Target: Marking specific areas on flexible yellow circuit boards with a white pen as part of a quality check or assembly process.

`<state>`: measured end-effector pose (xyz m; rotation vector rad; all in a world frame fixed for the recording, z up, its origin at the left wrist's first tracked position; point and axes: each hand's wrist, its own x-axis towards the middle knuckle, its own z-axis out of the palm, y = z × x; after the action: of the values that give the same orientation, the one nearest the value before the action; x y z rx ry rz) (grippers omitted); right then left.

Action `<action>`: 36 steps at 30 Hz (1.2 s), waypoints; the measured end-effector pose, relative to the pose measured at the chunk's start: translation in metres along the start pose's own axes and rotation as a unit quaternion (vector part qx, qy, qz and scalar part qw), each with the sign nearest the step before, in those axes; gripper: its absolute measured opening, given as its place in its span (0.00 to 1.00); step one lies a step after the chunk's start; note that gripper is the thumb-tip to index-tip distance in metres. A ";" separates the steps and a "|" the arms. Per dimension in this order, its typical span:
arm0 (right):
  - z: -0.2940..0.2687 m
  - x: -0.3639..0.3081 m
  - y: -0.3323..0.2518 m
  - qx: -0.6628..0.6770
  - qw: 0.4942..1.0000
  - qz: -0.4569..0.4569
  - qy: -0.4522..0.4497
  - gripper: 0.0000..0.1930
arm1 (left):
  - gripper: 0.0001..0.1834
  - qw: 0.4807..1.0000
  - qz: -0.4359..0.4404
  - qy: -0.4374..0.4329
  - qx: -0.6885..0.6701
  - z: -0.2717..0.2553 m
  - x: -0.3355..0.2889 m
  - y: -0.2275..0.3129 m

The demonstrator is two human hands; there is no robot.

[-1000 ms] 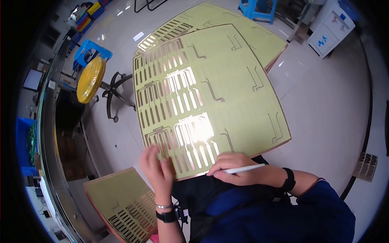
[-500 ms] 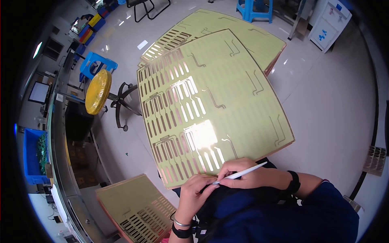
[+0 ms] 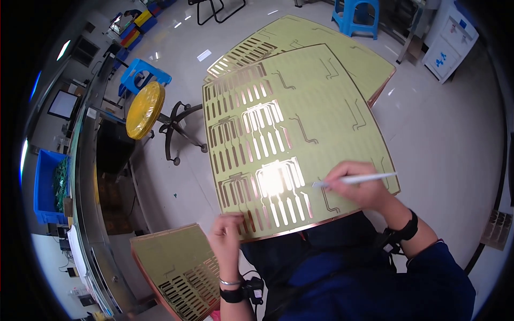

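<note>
A large yellow-green panel with copper-coloured slot patterns (image 3: 342,144) lies tilted in front of me, its near edge by my lap. My right hand (image 3: 356,184) is closed around a slim white pen-like tool (image 3: 369,177). The tool's greyish tip points left, over the panel near the shiny copper pattern; whether it touches the surface I cannot tell. My left hand (image 3: 227,232) is at the panel's near left corner, its fingers curled over the edge and slightly blurred. The thumb is hard to make out.
Under the far side lies another similar panel (image 3: 364,64). More panels (image 3: 166,251) lean at lower left beside a metal bench (image 3: 101,257). A yellow round stool (image 3: 145,109), blue stools (image 3: 357,18), a white cabinet (image 3: 451,45) and a blue bin (image 3: 48,187) stand around.
My hands have parted from the tool at the near edge. The right hand carried it up and right over the panel; the left moved left to the corner. The view has shifted.
</note>
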<state>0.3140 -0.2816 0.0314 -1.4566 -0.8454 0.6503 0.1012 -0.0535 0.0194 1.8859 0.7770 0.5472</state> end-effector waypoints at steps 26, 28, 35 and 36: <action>0.015 -0.010 0.012 -0.162 0.985 -0.034 0.043 0.09 | 0.18 0.993 -0.084 0.083 -0.016 -0.021 -0.029 -0.104; 0.019 -0.012 0.025 -0.181 0.980 -0.064 0.053 0.09 | 0.18 0.992 -0.091 0.086 -0.015 -0.017 -0.033 -0.110; 0.028 -0.022 0.050 -0.317 0.921 -0.212 0.082 0.11 | 0.19 0.991 -0.104 0.089 -0.004 -0.006 -0.033 -0.125; 0.028 -0.023 0.051 -0.316 0.922 -0.208 0.083 0.11 | 0.19 0.991 -0.103 0.090 0.004 -0.005 -0.033 -0.125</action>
<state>0.2839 -0.2816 -0.0236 -1.7881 -1.2516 -0.0911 0.0408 -0.0353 -0.0932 1.7547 1.0798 0.5897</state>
